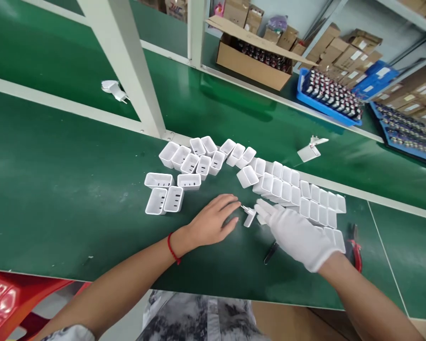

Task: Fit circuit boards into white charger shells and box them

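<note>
My left hand [213,220], bare with a red cord at the wrist, rests over the green table [92,199] with its fingers apart and nothing in it. Its fingertips are beside a small white plug piece [249,215] with metal pins. My right hand [300,232], in a white glove, reaches in from the other side of that piece, near a white part half hidden under its fingertips. Whether the glove grips anything is hidden. Open white plastic cases [173,199] stand left of my left hand, and rows of more cases [286,192] stand beyond my right hand.
A dark tool [270,253] lies below my right hand, and red-handled pliers [357,253] lie to its right. Behind the table edge are a white post [128,57], a cardboard box [252,64] and a blue tray [326,111]. A red stool [14,303] is lower left.
</note>
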`<state>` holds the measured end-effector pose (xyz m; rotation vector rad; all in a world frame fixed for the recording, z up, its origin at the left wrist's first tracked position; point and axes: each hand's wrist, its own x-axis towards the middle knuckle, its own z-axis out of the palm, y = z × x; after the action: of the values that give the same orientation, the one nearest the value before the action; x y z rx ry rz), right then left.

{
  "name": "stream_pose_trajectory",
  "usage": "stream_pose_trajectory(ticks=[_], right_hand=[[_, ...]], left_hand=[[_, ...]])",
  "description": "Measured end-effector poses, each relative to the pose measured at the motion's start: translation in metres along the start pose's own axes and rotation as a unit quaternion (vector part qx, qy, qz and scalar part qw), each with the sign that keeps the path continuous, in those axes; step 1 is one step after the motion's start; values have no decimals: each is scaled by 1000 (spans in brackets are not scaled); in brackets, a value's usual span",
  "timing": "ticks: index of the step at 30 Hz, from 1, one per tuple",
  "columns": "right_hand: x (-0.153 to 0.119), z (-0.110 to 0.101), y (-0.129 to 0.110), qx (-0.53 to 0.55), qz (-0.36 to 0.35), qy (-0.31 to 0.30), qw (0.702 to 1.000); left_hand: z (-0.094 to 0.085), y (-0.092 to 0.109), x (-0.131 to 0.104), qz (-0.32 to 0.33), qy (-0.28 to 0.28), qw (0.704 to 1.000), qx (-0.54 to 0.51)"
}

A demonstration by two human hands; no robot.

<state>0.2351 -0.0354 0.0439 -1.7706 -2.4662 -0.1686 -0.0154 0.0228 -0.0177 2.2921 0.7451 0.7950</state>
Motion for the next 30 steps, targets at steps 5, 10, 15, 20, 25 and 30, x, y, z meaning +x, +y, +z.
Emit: stream_pose_trajectory(ticks=[5, 10, 15, 20, 25, 30], right_hand=[[15, 16, 2, -111, -114, -130, 979], [13, 5, 6, -110, -95, -116, 983], [-11, -11, 3, 206, -31, -63, 976], [-24, -10, -7, 602, 55, 21, 797], [-22, 6, -19, 694, 145, 107, 697], [-8, 9, -27, 684, 147, 145, 700]], left_hand=[[-5, 10, 9, -38, -5, 999, 27], [-4, 7, 42, -72, -9, 993, 88], [11, -6, 76, -103, 9, 989, 106], [22, -10, 85, -106, 22, 991, 83], [13, 0, 56, -79, -7, 997, 20], [4, 8, 19, -84, -83, 988, -96]])
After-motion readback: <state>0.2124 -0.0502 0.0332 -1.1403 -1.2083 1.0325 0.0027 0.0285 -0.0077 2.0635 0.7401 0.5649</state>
